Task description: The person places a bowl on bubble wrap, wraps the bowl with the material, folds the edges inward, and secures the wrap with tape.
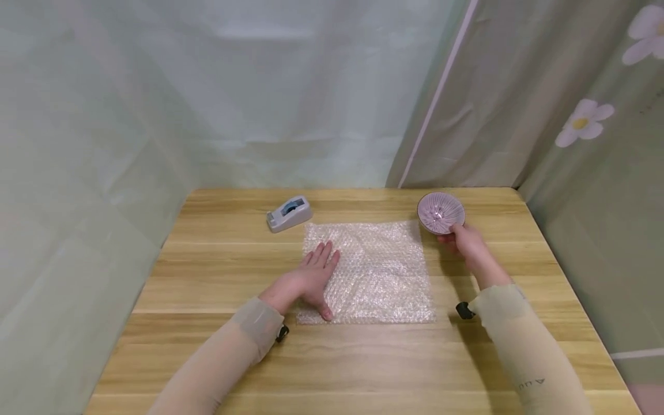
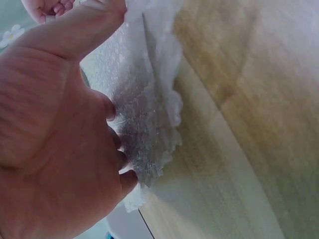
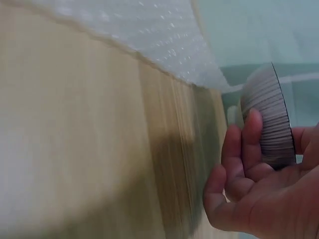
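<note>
Bubble wrap (image 1: 384, 276) is lying mid-frame, and the left hand (image 1: 311, 282) is resting on its left side, fingers straight and spread! Right of centre, the right hand (image 1: 467, 243) is gripping a striped bowl (image 1: 441, 211) between thumb and fingers; a tape dispenser (image 1: 290, 214) is sitting near the wrap's upper-left corner.

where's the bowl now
Right of centre in the head view, the purple bowl is in the right hand, near the far-right corner of the bubble wrap.

The person's left hand (image 1: 311, 282) lies palm down, fingers (image 1: 320, 253) spread, thumb (image 1: 325, 312) apart from them, while the right hand (image 1: 467, 242) curls its fingers opposite its thumb.
</note>
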Tool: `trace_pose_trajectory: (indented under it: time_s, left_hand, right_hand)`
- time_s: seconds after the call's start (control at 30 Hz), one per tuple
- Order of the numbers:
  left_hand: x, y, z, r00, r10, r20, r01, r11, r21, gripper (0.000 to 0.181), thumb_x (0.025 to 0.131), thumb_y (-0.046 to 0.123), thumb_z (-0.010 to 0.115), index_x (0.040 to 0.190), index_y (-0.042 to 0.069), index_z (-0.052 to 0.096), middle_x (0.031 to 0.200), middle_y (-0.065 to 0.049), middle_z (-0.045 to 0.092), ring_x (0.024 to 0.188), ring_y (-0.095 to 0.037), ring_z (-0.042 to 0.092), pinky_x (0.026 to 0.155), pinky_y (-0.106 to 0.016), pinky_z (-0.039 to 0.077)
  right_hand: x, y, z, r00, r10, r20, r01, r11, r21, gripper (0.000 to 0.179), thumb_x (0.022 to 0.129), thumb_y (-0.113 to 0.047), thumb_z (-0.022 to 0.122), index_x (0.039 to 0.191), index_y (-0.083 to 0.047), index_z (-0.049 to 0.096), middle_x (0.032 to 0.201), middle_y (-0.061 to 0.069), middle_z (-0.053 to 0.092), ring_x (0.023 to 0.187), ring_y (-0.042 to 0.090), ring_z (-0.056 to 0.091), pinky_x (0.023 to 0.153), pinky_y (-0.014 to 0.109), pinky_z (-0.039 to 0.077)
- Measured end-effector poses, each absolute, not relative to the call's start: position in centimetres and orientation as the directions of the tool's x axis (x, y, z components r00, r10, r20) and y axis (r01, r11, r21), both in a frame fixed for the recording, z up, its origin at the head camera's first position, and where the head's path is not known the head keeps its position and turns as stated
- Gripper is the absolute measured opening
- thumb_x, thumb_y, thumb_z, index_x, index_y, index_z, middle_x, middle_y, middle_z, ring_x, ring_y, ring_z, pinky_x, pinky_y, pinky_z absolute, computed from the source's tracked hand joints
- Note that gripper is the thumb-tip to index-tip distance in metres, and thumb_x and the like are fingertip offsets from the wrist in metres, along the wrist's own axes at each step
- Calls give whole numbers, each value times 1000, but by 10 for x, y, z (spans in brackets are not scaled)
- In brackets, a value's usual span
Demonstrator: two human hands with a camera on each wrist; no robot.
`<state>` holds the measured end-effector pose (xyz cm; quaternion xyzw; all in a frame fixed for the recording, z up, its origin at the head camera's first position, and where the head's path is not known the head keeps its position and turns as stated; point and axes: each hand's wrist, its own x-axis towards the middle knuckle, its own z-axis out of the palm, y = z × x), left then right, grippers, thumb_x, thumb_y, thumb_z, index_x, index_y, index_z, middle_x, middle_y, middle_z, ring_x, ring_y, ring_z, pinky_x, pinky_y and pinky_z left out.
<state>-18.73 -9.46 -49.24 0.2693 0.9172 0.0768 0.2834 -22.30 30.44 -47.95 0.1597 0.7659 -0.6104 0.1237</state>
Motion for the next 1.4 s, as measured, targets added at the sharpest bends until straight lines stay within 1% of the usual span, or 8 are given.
trace_pose_trajectory:
  time_s: [0.17,0.23,0.5,0.6,0.83,0.97,1.13,1.4]
  left_hand:
    - [-192,-97,-500,-696,532,-482,441,847,298,159,64,54,100,171,7,-7,172,-19,-28,159,-35,-25,130,-49,-8]
    - [-193,-97,-500,-696,537,-476,443,843,305,158,63,54,101,171,6,-5,173,-19,-26,160,-36,-24,130,-50,-7]
    - [-190,-98,-489,-694,532,-485,451,847,282,156,64,57,98,171,6,-3,174,-22,-23,161,-39,-19,131,-50,-4]
    - [-189,-98,-489,-693,533,-486,464,845,265,155,66,58,97,171,4,-3,174,-23,-21,161,-40,-17,131,-52,-3]
    - [-190,-100,-494,-694,552,-462,492,832,256,157,62,59,98,171,3,0,175,-24,-18,162,-40,-14,131,-52,-1]
    - [-191,-100,-495,-696,561,-448,496,827,266,157,61,59,98,171,3,2,175,-25,-17,162,-40,-13,131,-52,0]
    - [-192,-100,-492,-702,554,-447,493,832,255,157,61,60,98,171,3,2,175,-25,-16,162,-41,-12,131,-52,0]
    - [-196,-99,-493,-699,559,-446,485,829,278,154,63,54,100,170,0,3,174,-27,-16,162,-42,-13,131,-53,-2]
  right_hand:
    - [-206,294,-472,-929,12,-369,363,205,-909,38,112,-19,32,137,4,50,95,-4,71,90,10,66,92,32,56]
    - [-199,286,-469,-934,-15,-356,347,191,-918,37,112,-17,33,136,5,50,97,-2,70,92,11,67,95,34,58]
    - [-177,245,-473,-925,-145,-351,323,187,-928,32,110,-15,40,129,6,54,95,2,70,97,18,69,105,47,55]
    - [-172,230,-480,-915,-186,-357,322,193,-927,34,108,-14,42,131,8,55,96,4,72,98,19,71,106,49,54]
    - [-163,200,-492,-903,-214,-373,331,207,-921,36,106,-14,46,131,10,56,97,9,74,95,22,71,102,47,57]
    - [-161,191,-495,-904,-222,-366,317,227,-921,35,106,-13,46,130,10,55,95,9,73,91,21,70,97,45,58]
    - [-163,185,-497,-902,-247,-353,297,235,-925,38,106,-13,46,134,12,54,97,12,73,92,22,70,99,47,58]
    - [-166,180,-496,-897,-245,-368,311,240,-919,41,105,-13,46,137,12,53,92,8,74,88,19,70,100,45,57]
